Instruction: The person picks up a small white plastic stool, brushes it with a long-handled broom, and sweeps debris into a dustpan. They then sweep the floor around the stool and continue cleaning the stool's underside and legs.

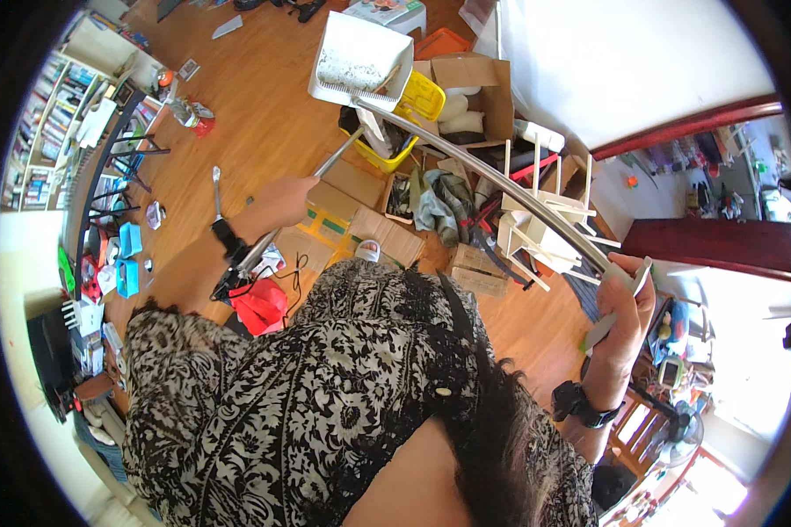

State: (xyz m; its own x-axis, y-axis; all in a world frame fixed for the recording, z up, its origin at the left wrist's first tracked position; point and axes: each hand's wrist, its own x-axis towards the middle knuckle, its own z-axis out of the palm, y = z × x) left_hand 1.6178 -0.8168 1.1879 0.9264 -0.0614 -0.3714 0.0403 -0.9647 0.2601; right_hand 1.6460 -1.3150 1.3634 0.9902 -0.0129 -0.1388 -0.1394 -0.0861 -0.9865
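My right hand is closed around the pale end of a long metal handle. At its far end hangs a white dustpan with dark specks of dirt inside, tilted above a yellow bin. My left hand wraps round a thinner metal pole, which looks like a broom's. The pole runs up to a pale head with dark parts, just below the dustpan's lip and over the bin. Whether that head touches the bin's contents, I cannot tell.
Flattened cardboard lies ahead of me. Cream stools are stacked to the right, near an open cardboard box. A red bag and a cable sit near my left side. Bookshelves line the left wall.
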